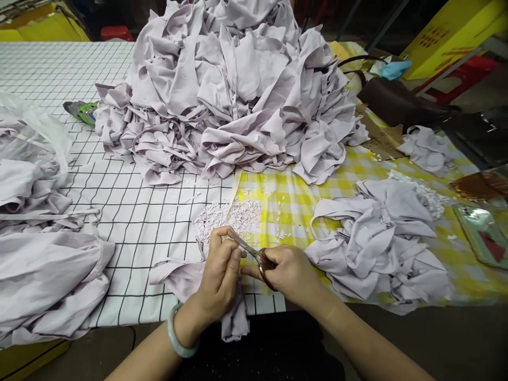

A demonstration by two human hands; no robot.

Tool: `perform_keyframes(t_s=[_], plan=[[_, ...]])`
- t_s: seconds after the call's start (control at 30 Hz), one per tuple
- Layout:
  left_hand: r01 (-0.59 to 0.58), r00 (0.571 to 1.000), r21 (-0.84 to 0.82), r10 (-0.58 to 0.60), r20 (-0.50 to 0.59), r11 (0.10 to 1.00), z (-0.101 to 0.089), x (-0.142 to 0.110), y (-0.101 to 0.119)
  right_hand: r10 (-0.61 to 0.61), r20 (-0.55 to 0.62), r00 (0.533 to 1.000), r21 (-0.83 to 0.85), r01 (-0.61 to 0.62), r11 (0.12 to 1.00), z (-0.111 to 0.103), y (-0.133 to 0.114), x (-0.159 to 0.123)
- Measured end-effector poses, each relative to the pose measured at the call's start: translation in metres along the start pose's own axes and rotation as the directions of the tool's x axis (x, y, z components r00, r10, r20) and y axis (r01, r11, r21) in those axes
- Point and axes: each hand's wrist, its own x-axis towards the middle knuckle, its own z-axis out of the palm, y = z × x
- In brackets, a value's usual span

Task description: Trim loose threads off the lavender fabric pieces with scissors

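My left hand [223, 270], with a pale bangle [174, 333] at the wrist, is closed on a pale lilac garment [236, 317] whose cloth hangs over the table's front edge. My right hand [286, 270] holds a pair of scissors [261, 259] with dark handles. Their blades reach left to the fingers of my left hand; the spot between the blades is too small to make out. Just beyond the hands lies a heap of small pale cut scraps [238, 217].
A large pile of lilac cloth pieces [246, 79] fills the back. More garments lie at left [47, 280] and right [377, 238]. A phone [482, 235] and a dark bag [400, 103] are on the right. White grid cloth [130, 233] meets a yellow checked cloth [464, 275].
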Motion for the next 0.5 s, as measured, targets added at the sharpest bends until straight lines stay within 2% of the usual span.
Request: perform_keyframes(t_s=[0.07,0.13,0.17,0.23,0.3,0.37,0.4,0.47,0.5], plan=[[-0.024,1.000,0.022,0.024,-0.010,0.999,-0.002,-0.001,0.000,0.005,-0.062,0.998,0.035,-0.003,0.999,-0.008,0.002,0.000],[-0.042,0.999,0.049,0.043,-0.025,0.998,-0.011,-0.004,0.000,-0.043,-0.128,0.991,0.089,0.055,0.995,-0.011,0.000,-0.005],[-0.045,0.998,0.067,0.048,-0.032,0.997,-0.019,-0.007,0.000,-0.079,-0.124,0.989,0.121,0.094,0.988,-0.009,-0.003,-0.010],[-0.032,0.999,0.144,0.038,-0.038,0.989,-0.042,-0.021,0.002,-0.157,-0.026,0.987,0.193,0.159,0.968,0.006,-0.010,-0.024],[-0.005,0.999,0.284,0.019,-0.046,0.959,-0.068,-0.043,0.004,-0.229,0.102,0.968,0.247,0.198,0.949,0.033,-0.019,-0.038],[0.026,0.997,0.429,0.005,-0.072,0.903,-0.088,-0.072,0.006,-0.273,0.133,0.953,0.278,0.228,0.933,0.059,-0.029,-0.047],[0.038,0.996,0.472,0.005,-0.090,0.881,-0.094,-0.086,0.007,-0.265,0.145,0.953,0.340,0.204,0.918,0.068,-0.035,-0.049],[0.040,0.991,0.495,0.029,-0.132,0.868,-0.096,-0.108,0.007,-0.243,0.174,0.954,0.567,0.104,0.817,0.074,-0.050,-0.045],[0.011,0.989,0.480,0.062,-0.136,0.877,-0.093,-0.112,0.007,-0.242,0.184,0.953,0.693,0.049,0.719,0.071,-0.060,-0.042]])
